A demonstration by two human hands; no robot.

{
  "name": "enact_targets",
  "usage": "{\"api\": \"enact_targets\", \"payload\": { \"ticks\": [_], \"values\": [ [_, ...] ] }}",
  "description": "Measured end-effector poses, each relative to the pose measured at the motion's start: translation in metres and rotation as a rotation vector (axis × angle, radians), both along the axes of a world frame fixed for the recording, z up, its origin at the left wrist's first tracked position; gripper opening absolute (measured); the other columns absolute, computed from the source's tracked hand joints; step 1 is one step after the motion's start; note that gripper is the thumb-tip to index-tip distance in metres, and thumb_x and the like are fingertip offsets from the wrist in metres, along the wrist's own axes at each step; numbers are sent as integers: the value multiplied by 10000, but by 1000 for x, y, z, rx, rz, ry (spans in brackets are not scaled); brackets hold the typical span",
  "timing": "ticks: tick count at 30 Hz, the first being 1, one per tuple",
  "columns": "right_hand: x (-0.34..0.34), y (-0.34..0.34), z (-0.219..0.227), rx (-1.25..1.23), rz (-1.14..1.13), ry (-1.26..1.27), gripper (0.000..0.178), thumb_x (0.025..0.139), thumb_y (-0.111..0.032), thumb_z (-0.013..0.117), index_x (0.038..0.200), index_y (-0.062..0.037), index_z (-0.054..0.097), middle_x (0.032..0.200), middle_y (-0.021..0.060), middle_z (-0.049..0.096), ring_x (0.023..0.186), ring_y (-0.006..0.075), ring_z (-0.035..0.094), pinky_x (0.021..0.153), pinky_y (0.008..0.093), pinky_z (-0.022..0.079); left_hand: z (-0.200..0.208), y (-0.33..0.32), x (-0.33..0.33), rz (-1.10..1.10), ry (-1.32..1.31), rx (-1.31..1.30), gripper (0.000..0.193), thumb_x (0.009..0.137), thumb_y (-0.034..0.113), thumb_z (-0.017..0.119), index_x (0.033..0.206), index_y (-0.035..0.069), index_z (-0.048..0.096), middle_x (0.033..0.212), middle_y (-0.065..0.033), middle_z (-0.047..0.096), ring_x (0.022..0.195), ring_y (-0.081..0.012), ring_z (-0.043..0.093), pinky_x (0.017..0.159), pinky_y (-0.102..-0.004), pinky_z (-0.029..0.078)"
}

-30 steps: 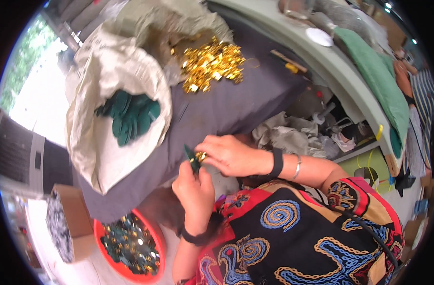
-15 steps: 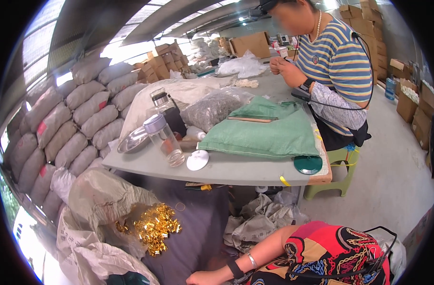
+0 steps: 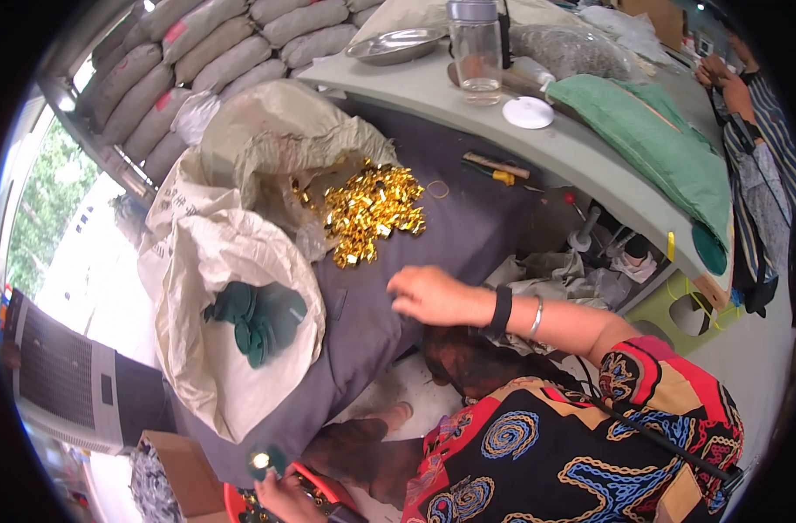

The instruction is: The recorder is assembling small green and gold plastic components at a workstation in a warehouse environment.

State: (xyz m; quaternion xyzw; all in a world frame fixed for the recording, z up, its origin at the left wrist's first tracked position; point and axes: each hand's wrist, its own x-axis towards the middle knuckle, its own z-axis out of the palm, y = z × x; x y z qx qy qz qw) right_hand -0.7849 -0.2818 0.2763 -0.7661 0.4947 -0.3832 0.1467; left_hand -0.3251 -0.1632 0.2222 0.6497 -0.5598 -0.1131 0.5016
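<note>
My left hand (image 3: pixel 285 501) is at the lower edge, fingers closed on a green disc (image 3: pixel 272 464) with a shiny gold spot at its middle. Below it shows part of a red basin (image 3: pixel 237 501) with small gold and dark pieces inside. My right hand (image 3: pixel 437 296) hovers over the grey-purple cloth, loosely bent fingers a little apart and nothing visible in them. Just beyond it lies a heap of small shiny gold pieces (image 3: pixel 376 213), spilling from the mouth of a beige woven sack (image 3: pixel 267 122). Several green discs (image 3: pixel 254 327) lie inside an open white sack (image 3: pixel 206 383) to the left.
A grey table (image 3: pixel 407 83) runs along the far side, bearing a glass bottle (image 3: pixel 478 61), a metal dish (image 3: pixel 394 45), a white disc (image 3: pixel 528 112) and a green bag (image 3: pixel 651 139). A yellow-handled tool (image 3: pixel 501 177) rests on the cloth. Another person's hands (image 3: pixel 721 74) are at far right.
The view has swung down and left, bringing the green discs, red basin and my left hand into sight. My right hand has come up toward the gold heap.
</note>
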Motion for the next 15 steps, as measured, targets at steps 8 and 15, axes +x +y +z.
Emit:
{"api": "enact_targets", "payload": {
  "ticks": [8,15],
  "values": [
    [14,-53,-3,-68,-143,51,340,812,-133,641,1126,-26,564,972,199,564,887,365,584,786,433,484,-54,110,244,369,617,-175,220,877,18,509,1028,-139,540,1038,-177,586,910,-303,630,757,-354,563],
    [15,-65,-11,68,-242,243,433,842,-159,630,1249,-80,503,1112,177,546,1044,349,554,866,439,463,51,-19,16,123,674,-61,366,901,161,556,1205,-42,533,1078,-145,642,875,-267,658,645,-292,505]
  ]
}}
